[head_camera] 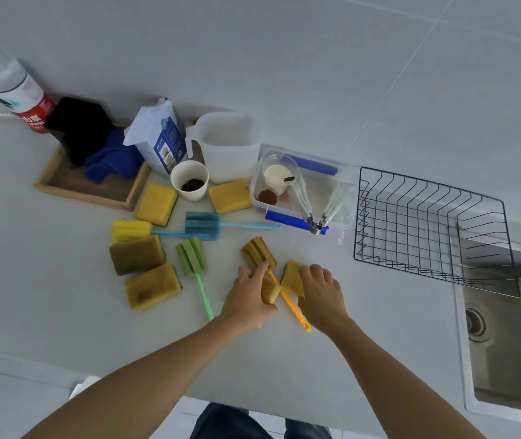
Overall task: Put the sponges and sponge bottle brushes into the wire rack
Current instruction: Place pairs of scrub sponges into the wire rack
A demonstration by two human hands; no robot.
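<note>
Rack [427,223] empty, nothing placed yet; left hand [248,296] and right hand [319,293] each grip a sponge, rest on desk [62,312].

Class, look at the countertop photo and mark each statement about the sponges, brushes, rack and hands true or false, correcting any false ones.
1. The wire rack already holds two sponges. False: it holds no sponges or brushes.
2. The right hand is on a yellow sponge. True.
3. The green bottle brush lies inside the wooden tray. False: it lies on the counter.
4. The left hand is beside the orange-handled brush. True.
5. The paper cup lies tipped over. False: it stands upright.
</note>
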